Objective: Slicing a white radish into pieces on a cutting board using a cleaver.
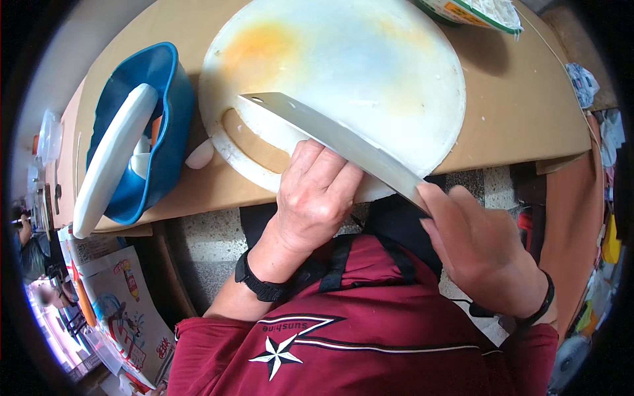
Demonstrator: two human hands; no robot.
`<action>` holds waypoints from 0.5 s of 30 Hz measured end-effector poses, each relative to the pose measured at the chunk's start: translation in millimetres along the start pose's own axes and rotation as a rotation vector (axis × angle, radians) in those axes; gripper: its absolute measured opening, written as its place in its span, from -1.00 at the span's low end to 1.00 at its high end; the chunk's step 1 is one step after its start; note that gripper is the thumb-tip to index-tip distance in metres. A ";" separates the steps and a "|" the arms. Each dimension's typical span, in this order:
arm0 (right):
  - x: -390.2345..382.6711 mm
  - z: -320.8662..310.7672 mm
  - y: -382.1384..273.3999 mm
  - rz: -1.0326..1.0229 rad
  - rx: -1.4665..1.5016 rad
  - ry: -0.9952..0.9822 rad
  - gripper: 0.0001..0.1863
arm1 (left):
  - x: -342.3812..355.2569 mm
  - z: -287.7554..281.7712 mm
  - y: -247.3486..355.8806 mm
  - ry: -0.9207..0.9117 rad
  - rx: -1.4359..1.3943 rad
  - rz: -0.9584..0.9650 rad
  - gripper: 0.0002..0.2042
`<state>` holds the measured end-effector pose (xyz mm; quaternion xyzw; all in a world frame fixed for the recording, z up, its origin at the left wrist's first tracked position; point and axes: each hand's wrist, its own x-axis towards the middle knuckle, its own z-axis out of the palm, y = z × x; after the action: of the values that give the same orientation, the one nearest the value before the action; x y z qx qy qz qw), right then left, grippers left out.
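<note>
A round white cutting board (343, 59), stained orange-yellow on its far left, has a handle loop at its near left. My right hand (479, 244) is closed round the near right end of a cleaver (330, 135), its handle hidden in my fingers. The broad blade slants across the board to the far left. Against its near side rest the curled fingers of my left hand (319, 188), at the board's near edge. Whatever lies under those fingers is hidden. Small pale scraps lie on the board.
On the left stands a blue tub (173, 99) with a long white radish (119, 155) leaning over its rim and smaller pieces inside. A white cut end (199, 154) lies beside the board's handle. At far right, a green-rimmed bowl (462, 14) holds white shreds.
</note>
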<state>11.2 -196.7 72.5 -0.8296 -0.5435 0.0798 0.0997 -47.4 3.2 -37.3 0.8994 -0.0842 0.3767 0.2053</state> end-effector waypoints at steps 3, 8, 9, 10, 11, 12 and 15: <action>18.1 13.5 -2.2 0.115 0.005 -0.033 -0.55 | 1.4 5.5 -0.9 0.077 -0.016 0.049 -0.72; 40.2 13.8 -6.6 0.047 -0.096 0.024 -0.63 | -0.5 7.3 -1.7 0.097 -0.018 0.037 -0.78; 39.5 14.6 -5.1 0.024 -0.127 0.061 -0.63 | -0.5 6.4 -1.8 0.099 -0.013 0.037 -0.78; 36.4 14.1 -3.5 0.021 -0.128 0.062 -0.63 | -0.6 5.6 -1.9 0.088 -0.013 0.037 -0.79; 30.8 13.3 -1.5 0.040 -0.089 0.038 -0.63 | -0.5 5.1 -2.0 0.077 -0.014 0.038 -0.79; 25.1 12.7 -0.2 0.056 -0.048 0.012 -0.63 | -0.7 4.3 -1.6 0.078 -0.010 0.035 -0.79; 6.5 7.8 -2.2 0.133 -0.024 -0.057 -0.59 | -1.1 4.2 -0.8 0.063 0.002 0.028 -0.80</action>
<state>10.0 -189.3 65.4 -0.8625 -0.4906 0.1033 0.0687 -45.3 2.1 -41.0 0.8859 -0.0899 0.4079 0.2017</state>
